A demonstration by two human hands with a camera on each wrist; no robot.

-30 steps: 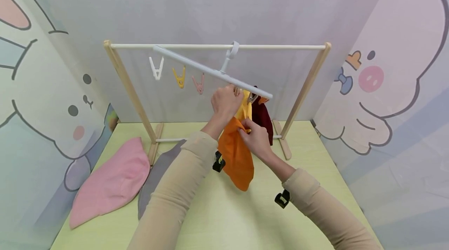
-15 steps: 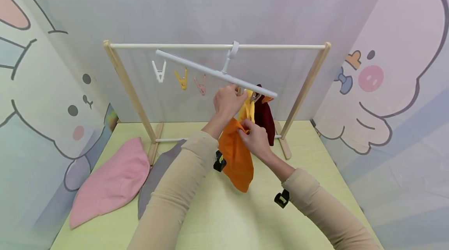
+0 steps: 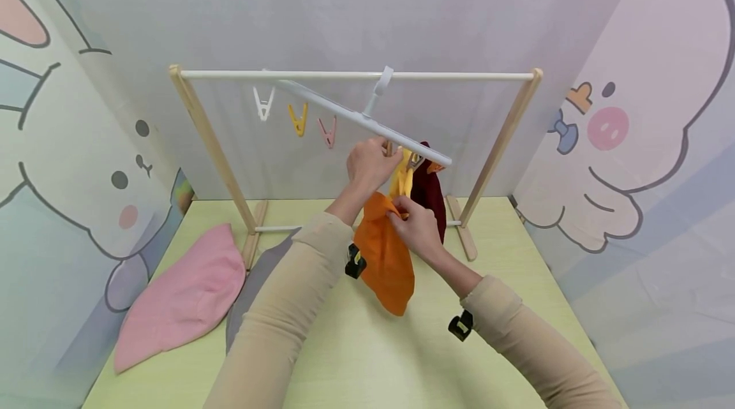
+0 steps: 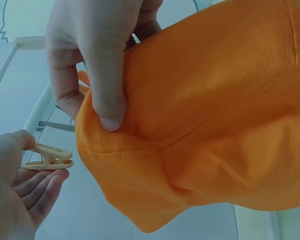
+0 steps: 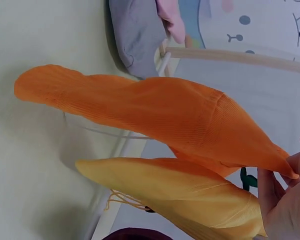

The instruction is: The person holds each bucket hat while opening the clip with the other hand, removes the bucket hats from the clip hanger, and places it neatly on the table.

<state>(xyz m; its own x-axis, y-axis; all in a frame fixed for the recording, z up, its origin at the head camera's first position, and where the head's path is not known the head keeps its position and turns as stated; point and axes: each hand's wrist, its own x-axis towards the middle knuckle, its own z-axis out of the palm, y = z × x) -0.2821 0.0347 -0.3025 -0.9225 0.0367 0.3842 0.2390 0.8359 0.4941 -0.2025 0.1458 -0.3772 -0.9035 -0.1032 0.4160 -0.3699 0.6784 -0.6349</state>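
In the head view, my left hand (image 3: 370,165) is just under the lower right part of a pale blue hanger (image 3: 350,117). It pinches a beige clothespin (image 4: 49,157) between thumb and fingers, seen in the left wrist view slightly apart from the cloth. My right hand (image 3: 420,227) grips the edge of an orange hat (image 3: 386,262), probably a bucket hat, which hangs down from the fingers. Behind it a yellow hat (image 5: 180,195) and a maroon hat (image 3: 427,195) hang clipped to the hanger's right end.
White (image 3: 264,103), yellow (image 3: 297,120) and pink (image 3: 328,133) clothespins dangle from the hanger's left half. The hanger hooks over the white rail (image 3: 459,76) of a wooden rack. A pink hat (image 3: 186,300) and a grey hat (image 3: 258,281) lie on the table (image 3: 402,364) at left.
The tilted hanger has swung a little, its left end now partly behind the rail, and the dangling clothespins moved with it. Both hands keep their holds with only slight shifts.
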